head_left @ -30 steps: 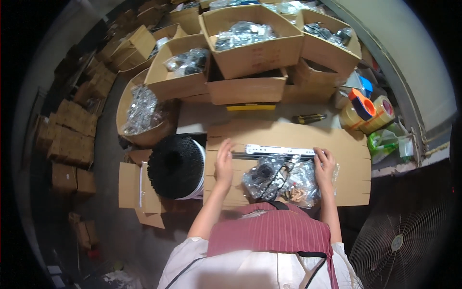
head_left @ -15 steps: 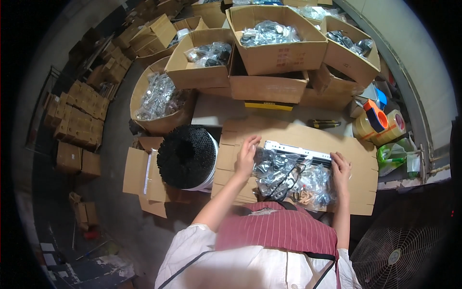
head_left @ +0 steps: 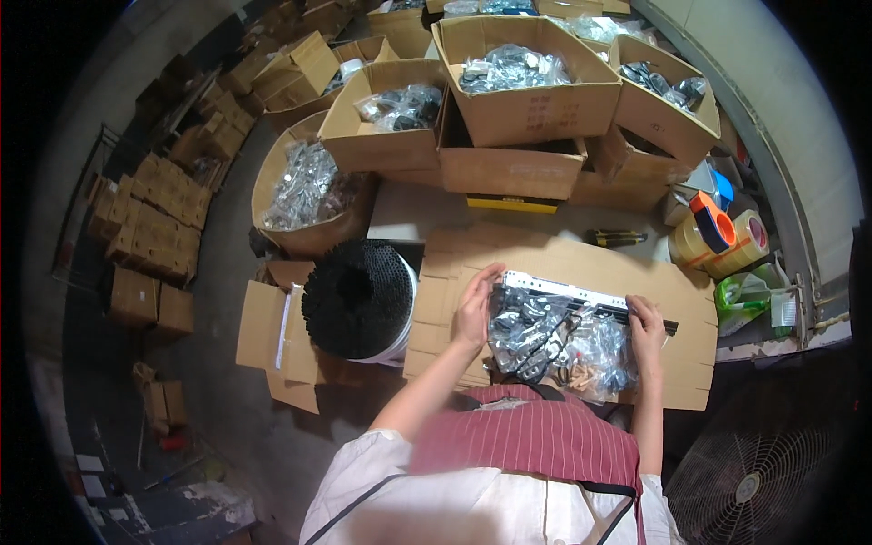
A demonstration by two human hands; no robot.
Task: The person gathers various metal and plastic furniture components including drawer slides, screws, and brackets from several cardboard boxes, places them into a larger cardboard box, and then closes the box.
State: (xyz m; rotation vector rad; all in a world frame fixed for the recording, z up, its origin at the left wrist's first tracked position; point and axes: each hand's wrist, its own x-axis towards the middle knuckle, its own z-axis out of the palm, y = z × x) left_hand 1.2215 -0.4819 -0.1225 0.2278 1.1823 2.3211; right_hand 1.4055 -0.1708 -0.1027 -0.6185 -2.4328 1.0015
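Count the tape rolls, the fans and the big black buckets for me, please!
Tape rolls: 2
Fans: 1
Black buckets: 1
Total: 4

Open brown cartons (head_left: 527, 100) of clear-bagged parts (head_left: 513, 68) stand behind the worktable.

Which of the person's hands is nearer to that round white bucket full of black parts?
Left. The left hand rests on the cardboard just beside the round white bucket of black parts; the right hand is on the far side of the clear bag.
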